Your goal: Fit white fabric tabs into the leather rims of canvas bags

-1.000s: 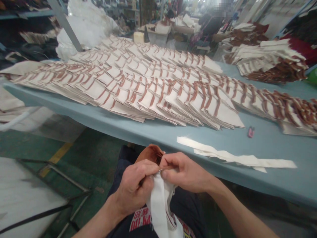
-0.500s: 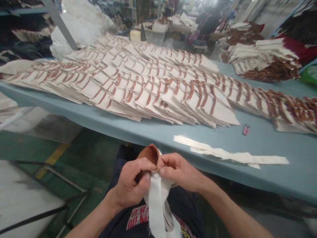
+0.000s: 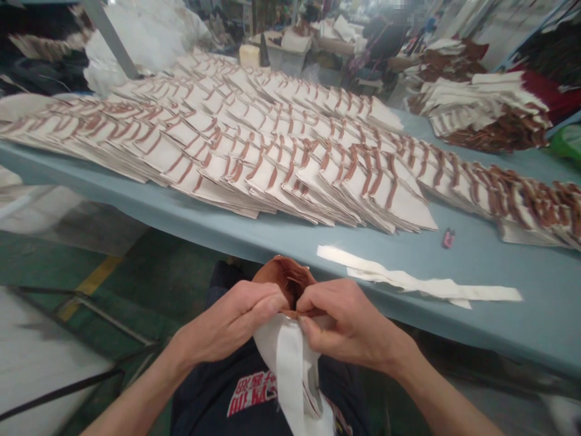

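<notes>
Over my lap, my left hand point(image 3: 229, 324) and my right hand point(image 3: 347, 324) both pinch the top of a white cloth piece point(image 3: 290, 375). Brown straps point(image 3: 288, 281) bunch up between my thumbs at the cloth's upper edge. The white cloth hangs down between my wrists over my dark printed shirt point(image 3: 254, 393). Both hands are closed on the cloth, knuckles almost touching, just in front of the near edge of the blue table point(image 3: 499, 260).
Long overlapping rows of white bags with brown straps point(image 3: 254, 145) cover the table. White cloth strips point(image 3: 408, 281) and a small pink object point(image 3: 448, 238) lie near the front edge. More stacks point(image 3: 485, 109) sit at the back right. A person point(image 3: 385, 39) works beyond. Green floor lies at left.
My hands have spread slightly and opened the brown strap bundle wider at the cloth's top. The view has shifted a little; the table's contents are unchanged.
</notes>
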A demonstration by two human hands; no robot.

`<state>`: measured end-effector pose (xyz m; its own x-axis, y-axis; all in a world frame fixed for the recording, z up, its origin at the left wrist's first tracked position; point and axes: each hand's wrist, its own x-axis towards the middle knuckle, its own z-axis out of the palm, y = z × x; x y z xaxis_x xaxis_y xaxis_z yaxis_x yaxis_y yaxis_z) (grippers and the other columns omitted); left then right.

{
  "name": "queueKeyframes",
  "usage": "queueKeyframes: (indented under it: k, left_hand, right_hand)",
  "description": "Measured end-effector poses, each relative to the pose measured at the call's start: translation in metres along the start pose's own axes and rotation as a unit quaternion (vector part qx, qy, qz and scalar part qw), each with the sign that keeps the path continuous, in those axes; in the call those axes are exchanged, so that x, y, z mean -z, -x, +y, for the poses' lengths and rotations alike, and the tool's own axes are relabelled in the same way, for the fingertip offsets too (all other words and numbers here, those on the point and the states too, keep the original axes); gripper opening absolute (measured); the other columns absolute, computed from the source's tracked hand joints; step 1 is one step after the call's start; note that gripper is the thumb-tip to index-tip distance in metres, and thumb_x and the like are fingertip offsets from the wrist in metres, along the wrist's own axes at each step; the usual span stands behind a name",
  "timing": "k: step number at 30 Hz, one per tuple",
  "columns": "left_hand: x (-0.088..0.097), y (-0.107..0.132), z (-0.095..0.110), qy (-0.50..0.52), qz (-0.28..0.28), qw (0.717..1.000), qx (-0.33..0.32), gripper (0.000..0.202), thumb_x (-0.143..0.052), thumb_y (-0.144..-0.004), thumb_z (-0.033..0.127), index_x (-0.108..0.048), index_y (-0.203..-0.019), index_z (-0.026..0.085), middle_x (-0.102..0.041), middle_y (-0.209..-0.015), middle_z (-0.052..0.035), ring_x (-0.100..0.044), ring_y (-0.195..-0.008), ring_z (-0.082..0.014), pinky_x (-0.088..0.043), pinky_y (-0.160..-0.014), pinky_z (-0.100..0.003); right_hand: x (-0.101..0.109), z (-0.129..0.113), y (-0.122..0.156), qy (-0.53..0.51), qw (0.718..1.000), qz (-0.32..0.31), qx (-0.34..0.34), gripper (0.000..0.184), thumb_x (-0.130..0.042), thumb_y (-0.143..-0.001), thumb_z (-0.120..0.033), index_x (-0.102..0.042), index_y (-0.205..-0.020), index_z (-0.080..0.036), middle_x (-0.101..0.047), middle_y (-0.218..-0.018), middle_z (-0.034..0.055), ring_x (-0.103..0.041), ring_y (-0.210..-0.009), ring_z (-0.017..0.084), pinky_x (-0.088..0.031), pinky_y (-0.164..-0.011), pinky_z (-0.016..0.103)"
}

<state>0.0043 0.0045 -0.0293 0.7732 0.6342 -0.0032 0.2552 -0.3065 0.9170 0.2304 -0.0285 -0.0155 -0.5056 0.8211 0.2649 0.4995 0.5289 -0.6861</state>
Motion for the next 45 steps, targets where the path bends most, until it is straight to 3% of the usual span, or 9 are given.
queueKeyframes:
  k: [2, 5, 7, 10, 15, 18, 23, 30, 45]
  left_hand:
    - [-0.001, 0.002, 0.002, -0.101, 0.005, 0.994, -0.041, 0.042, -0.033, -0.111, 0.031, -0.051, -0.074, 0.018, -0.050, -0.068, 0.0042, -0.046, -0.062, -0.0119, -0.034, -0.060, -0.026]
    - [-0.006, 0.006, -0.005, -0.257, 0.063, 0.955, -0.132, 0.043, -0.034, -0.112, 0.029, -0.050, -0.073, 0.019, -0.049, -0.064, 0.0044, -0.044, -0.057, -0.0124, -0.030, -0.057, -0.029]
    - [-0.008, 0.009, -0.012, -0.293, 0.093, 0.936, -0.173, 0.046, -0.033, -0.113, 0.031, -0.048, -0.070, 0.020, -0.050, -0.061, 0.0042, -0.043, -0.054, -0.0126, -0.029, -0.056, -0.029]
    - [-0.009, 0.011, -0.018, -0.255, 0.093, 0.949, -0.160, 0.046, -0.036, -0.112, 0.033, -0.050, -0.070, 0.020, -0.053, -0.060, 0.0043, -0.046, -0.053, -0.0116, -0.031, -0.055, -0.027]
    - [-0.008, 0.012, -0.011, -0.136, 0.008, 0.987, -0.082, 0.035, -0.040, -0.110, 0.031, -0.061, -0.085, 0.019, -0.066, -0.074, 0.0021, -0.058, -0.064, -0.0117, -0.039, -0.062, -0.023]
    - [-0.011, 0.012, -0.007, -0.182, 0.011, 0.979, -0.096, 0.039, -0.033, -0.112, 0.028, -0.060, -0.085, 0.018, -0.064, -0.074, 0.0008, -0.060, -0.066, -0.0135, -0.039, -0.064, -0.026]
    - [-0.018, 0.016, -0.009, -0.316, 0.064, 0.931, -0.170, 0.041, -0.031, -0.113, 0.025, -0.054, -0.079, 0.019, -0.059, -0.068, 0.0009, -0.055, -0.058, -0.0147, -0.034, -0.057, -0.029]
    - [-0.015, 0.013, -0.002, -0.155, 0.023, 0.983, -0.097, 0.037, -0.038, -0.111, 0.035, -0.053, -0.081, 0.019, -0.060, -0.072, 0.0030, -0.056, -0.063, -0.0122, -0.037, -0.061, -0.024]
    - [-0.020, 0.001, 0.002, -0.142, 0.023, 0.985, -0.092, 0.032, -0.059, -0.095, 0.016, -0.046, -0.065, 0.019, -0.045, -0.058, 0.0077, -0.039, -0.052, -0.0088, -0.023, -0.053, -0.026]
  right_hand:
    - [0.001, 0.001, 0.002, 0.028, 0.999, 0.007, 0.027, 0.012, -0.053, -0.078, -0.010, -0.060, -0.071, -0.017, -0.058, -0.059, -0.0027, -0.045, -0.052, 0.010, -0.031, -0.056, 0.025]
    - [-0.001, 0.004, 0.006, 0.026, 0.999, -0.003, 0.033, 0.014, -0.054, -0.081, -0.010, -0.061, -0.072, -0.018, -0.059, -0.059, -0.0025, -0.047, -0.051, 0.010, -0.031, -0.055, 0.025]
    - [-0.004, 0.006, 0.009, 0.003, 1.000, -0.009, 0.021, 0.014, -0.054, -0.081, -0.010, -0.061, -0.072, -0.018, -0.058, -0.059, -0.0031, -0.046, -0.051, 0.010, -0.032, -0.055, 0.024]
    - [-0.008, 0.010, 0.012, -0.044, 0.999, -0.006, 0.004, 0.014, -0.055, -0.086, -0.012, -0.062, -0.076, -0.018, -0.059, -0.062, -0.0032, -0.047, -0.054, 0.010, -0.034, -0.057, 0.024]
    - [-0.004, 0.008, 0.012, -0.042, 0.998, -0.047, 0.020, 0.016, -0.053, -0.098, -0.018, -0.065, -0.088, -0.018, -0.066, -0.074, 0.0020, -0.054, -0.067, 0.015, -0.039, -0.066, 0.027]
    - [-0.002, 0.005, 0.011, -0.024, 0.998, -0.052, 0.028, 0.016, -0.053, -0.099, -0.017, -0.065, -0.089, -0.018, -0.068, -0.075, 0.0030, -0.054, -0.069, 0.016, -0.038, -0.067, 0.029]
    - [-0.006, 0.004, 0.015, -0.040, 0.998, -0.049, 0.011, 0.016, -0.055, -0.098, -0.016, -0.065, -0.086, -0.018, -0.065, -0.072, 0.0011, -0.053, -0.065, 0.015, -0.037, -0.064, 0.028]
    - [-0.007, -0.001, 0.011, -0.038, 0.998, -0.050, 0.029, 0.018, -0.053, -0.101, -0.018, -0.062, -0.085, -0.019, -0.066, -0.073, 0.0016, -0.053, -0.066, 0.016, -0.037, -0.064, 0.028]
    - [0.009, -0.012, 0.017, -0.046, 0.992, -0.118, -0.014, 0.019, -0.050, -0.099, -0.013, -0.067, -0.094, -0.019, -0.073, -0.081, 0.0047, -0.065, -0.074, 0.017, -0.044, -0.070, 0.028]
